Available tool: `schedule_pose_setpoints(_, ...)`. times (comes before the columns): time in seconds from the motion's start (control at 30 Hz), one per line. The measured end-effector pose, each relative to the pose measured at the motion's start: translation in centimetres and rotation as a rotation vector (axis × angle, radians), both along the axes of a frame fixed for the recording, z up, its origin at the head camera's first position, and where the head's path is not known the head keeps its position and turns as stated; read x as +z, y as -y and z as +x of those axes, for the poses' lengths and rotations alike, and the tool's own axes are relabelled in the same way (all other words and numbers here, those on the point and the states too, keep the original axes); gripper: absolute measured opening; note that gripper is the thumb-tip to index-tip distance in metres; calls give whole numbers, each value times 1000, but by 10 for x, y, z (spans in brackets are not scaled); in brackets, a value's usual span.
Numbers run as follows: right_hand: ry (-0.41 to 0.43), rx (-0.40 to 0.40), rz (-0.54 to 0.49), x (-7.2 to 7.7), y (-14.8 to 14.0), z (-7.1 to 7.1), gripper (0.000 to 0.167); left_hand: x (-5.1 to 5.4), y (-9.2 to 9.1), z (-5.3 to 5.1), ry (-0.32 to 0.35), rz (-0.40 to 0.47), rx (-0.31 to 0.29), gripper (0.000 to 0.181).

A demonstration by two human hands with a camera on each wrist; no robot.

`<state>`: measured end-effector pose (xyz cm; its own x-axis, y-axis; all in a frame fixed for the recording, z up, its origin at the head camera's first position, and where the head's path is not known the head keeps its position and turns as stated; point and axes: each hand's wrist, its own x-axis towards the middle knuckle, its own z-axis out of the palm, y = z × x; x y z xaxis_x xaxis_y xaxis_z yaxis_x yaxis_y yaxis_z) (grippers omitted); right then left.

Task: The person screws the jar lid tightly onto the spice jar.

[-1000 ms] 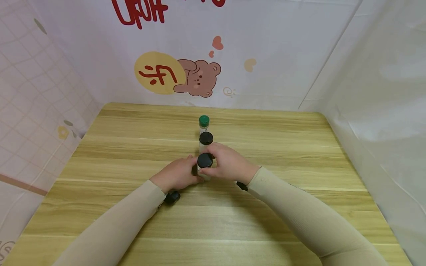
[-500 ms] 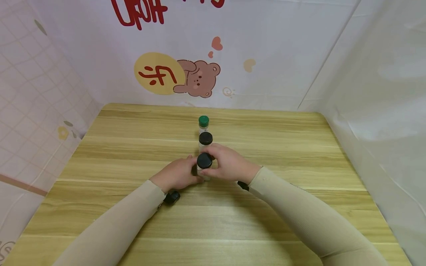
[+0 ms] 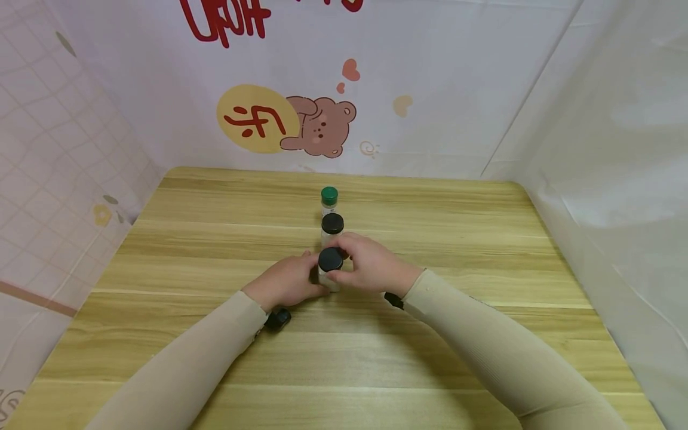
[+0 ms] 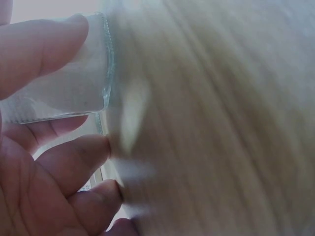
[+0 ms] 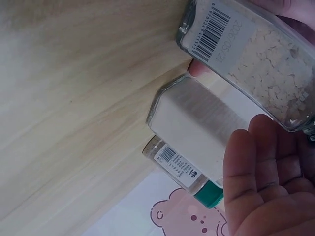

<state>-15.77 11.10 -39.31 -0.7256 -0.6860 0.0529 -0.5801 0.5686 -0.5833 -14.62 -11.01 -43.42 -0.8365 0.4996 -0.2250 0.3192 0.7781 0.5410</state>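
A square glass spice jar (image 5: 270, 64) with pale flakes, a barcode label and a black cap (image 3: 330, 259) stands upright on the table. My left hand (image 3: 287, 280) grips its glass body from the left, thumb in front and fingers behind. At the top, my right hand (image 3: 371, 263) holds the black cap between thumb and fingers. Just behind is a second glass jar (image 5: 197, 123), filled with a whitish content, its black lid (image 3: 332, 223) showing above my right fingers. Farther back stands a smaller labelled bottle (image 5: 177, 167) with a green cap (image 3: 329, 196).
The three containers form a line running away from me on the wooden table (image 3: 430, 221). A dark wrist device (image 3: 278, 319) sits under my left wrist, another (image 3: 393, 300) under my right. A printed cloth (image 3: 457, 83) hangs behind the table's back edge.
My right hand turns very slightly at the cap, its thumb shifting a little to the right. The left hand and all three containers stay in place.
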Motion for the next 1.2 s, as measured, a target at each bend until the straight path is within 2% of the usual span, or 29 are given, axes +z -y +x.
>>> schedule_pose_setpoints(0.17,13,-10,-16,-2,0,-1,38,0,-1,0,4,-9,6,69)
schedule_pose_setpoints(0.33,3,14,-35,-2,0,-2,46,0,-1,0,10,-13,13,70)
schedule_pose_setpoints(0.5,-40,40,-23,-3,0,-2,39,-1,0,0,8,-7,11,69)
schedule_pose_setpoints(0.97,5,-18,-19,-2,1,0,39,-1,0,-1,14,-4,19,69)
schedule_pose_setpoints(1.2,-20,17,-23,-2,1,0,56,-1,-1,-1,14,-15,20,68)
